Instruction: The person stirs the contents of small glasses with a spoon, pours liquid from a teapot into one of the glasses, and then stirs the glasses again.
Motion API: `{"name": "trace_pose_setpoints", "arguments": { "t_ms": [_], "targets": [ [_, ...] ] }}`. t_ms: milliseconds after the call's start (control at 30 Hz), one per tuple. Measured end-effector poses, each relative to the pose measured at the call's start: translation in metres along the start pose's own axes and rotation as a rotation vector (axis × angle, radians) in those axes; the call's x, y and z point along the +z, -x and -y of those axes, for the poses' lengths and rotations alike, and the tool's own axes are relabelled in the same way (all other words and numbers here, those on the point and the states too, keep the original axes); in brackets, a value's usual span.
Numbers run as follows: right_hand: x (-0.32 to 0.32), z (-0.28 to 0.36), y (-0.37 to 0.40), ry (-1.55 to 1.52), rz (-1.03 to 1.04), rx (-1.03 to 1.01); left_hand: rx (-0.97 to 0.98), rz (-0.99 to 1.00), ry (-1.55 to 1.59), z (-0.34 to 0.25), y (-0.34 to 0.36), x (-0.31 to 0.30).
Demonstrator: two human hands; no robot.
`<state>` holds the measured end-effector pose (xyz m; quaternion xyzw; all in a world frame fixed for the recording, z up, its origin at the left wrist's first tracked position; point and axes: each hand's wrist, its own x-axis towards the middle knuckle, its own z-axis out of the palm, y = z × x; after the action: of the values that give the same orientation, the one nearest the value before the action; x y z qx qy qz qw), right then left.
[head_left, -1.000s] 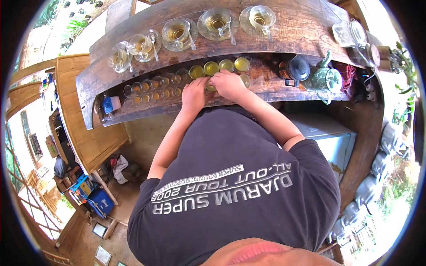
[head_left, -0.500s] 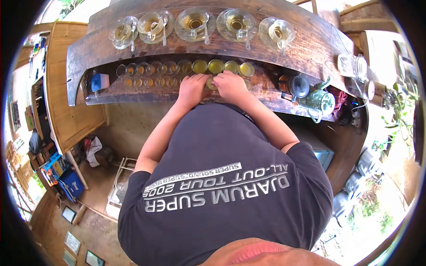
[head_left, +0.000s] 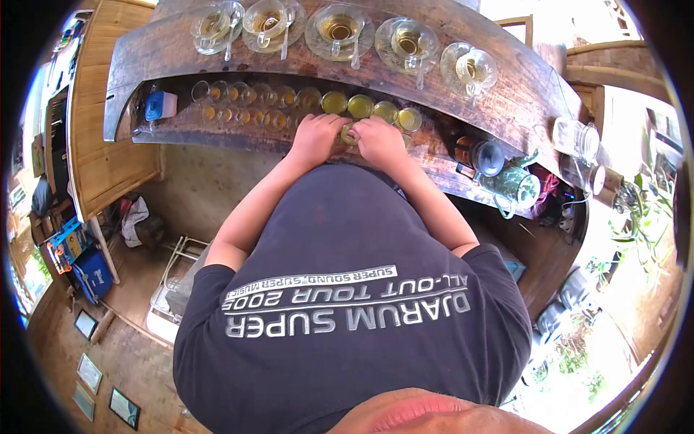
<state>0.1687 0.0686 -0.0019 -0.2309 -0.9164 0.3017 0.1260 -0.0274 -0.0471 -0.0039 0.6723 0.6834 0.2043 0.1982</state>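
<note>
At shelf-edge [head_left: 210, 137] — left hand [head_left: 316, 140], right hand [head_left: 380, 142] pinch glass [head_left: 348, 134].

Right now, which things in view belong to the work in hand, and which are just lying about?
In hand: left hand and right hand closed on one small glass of yellow-green liquid; the rows of filled glasses beside it.
Lying about: cups on saucers on the upper counter, dark-lidded pot, glass teapot, blue box.
</note>
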Motion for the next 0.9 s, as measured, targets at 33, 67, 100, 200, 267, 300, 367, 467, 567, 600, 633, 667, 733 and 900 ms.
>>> {"name": "trace_pose_setpoints", "arguments": {
  "t_ms": [33,67,100,200,267,300,367,467,567,600,633,667,733,900],
  "targets": [
    [-0.002,0.000,-0.001,0.012,-0.045,0.032,-0.010,0.018,-0.021,-0.001,0.000,0.000],
    [-0.002,-0.001,-0.001,0.024,-0.090,0.066,-0.019,0.036,-0.042,-0.001,-0.001,0.001],
    [0.001,-0.003,-0.001,0.023,-0.095,0.073,-0.013,0.042,-0.043,-0.001,-0.001,0.001],
    [0.006,-0.006,-0.001,-0.021,-0.058,-0.001,-0.004,0.043,-0.039,0.000,-0.005,0.000],
    [0.003,-0.001,0.003,-0.004,0.015,0.040,0.007,0.031,-0.009,-0.001,-0.004,-0.002],
    [0.002,-0.003,0.000,-0.007,0.008,0.045,0.014,0.037,-0.013,-0.001,-0.004,-0.002],
    [0.002,-0.009,-0.003,-0.018,-0.073,0.029,0.002,0.059,-0.060,-0.003,-0.006,-0.003],
    [0.011,-0.010,0.001,-0.038,0.018,0.020,0.009,0.058,-0.054,0.000,-0.007,0.001],
    [0.002,-0.007,0.004,0.009,-0.002,0.069,0.011,0.057,-0.065,-0.005,-0.007,-0.005],
    [0.004,-0.008,0.003,0.007,0.000,0.071,0.009,0.060,-0.064,-0.005,-0.006,-0.005],
    [0.008,-0.011,0.000,0.004,-0.063,0.037,0.014,0.040,-0.061,-0.004,-0.006,-0.004],
    [0.010,-0.013,-0.001,0.003,-0.127,0.003,0.018,0.019,-0.058,-0.004,-0.006,-0.004],
    [0.011,-0.011,0.003,-0.024,-0.077,0.010,0.010,0.033,-0.057,-0.004,-0.006,-0.002],
    [0.003,-0.010,0.006,0.013,-0.049,0.062,0.003,0.021,-0.044,-0.005,-0.005,-0.002]
  ]
}}
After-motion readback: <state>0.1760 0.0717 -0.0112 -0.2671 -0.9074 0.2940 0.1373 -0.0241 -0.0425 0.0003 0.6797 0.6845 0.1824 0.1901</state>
